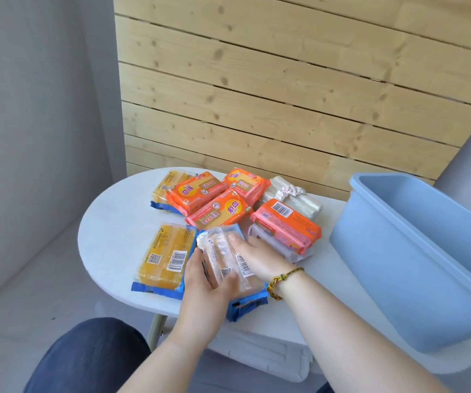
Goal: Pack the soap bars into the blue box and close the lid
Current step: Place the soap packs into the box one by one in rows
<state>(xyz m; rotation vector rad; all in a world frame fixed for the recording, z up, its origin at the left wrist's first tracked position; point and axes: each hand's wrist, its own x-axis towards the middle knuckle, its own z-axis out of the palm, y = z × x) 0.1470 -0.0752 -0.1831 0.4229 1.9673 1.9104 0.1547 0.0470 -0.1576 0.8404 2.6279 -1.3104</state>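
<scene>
Two hands meet over white tabletop. Blue box, lidless, right of fingers. Orange soap bars heaped beyond. Left hand and right hand fingers grip blue-edged clear soap pack.

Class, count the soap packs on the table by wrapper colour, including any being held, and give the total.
Orange-wrapped packs: 4
Yellow soap in blue-edged clear wrap: 3, counting the one between both hands
Clear-wrapped whitish packs: 2, one lying under an orange pack
Total: 9
</scene>
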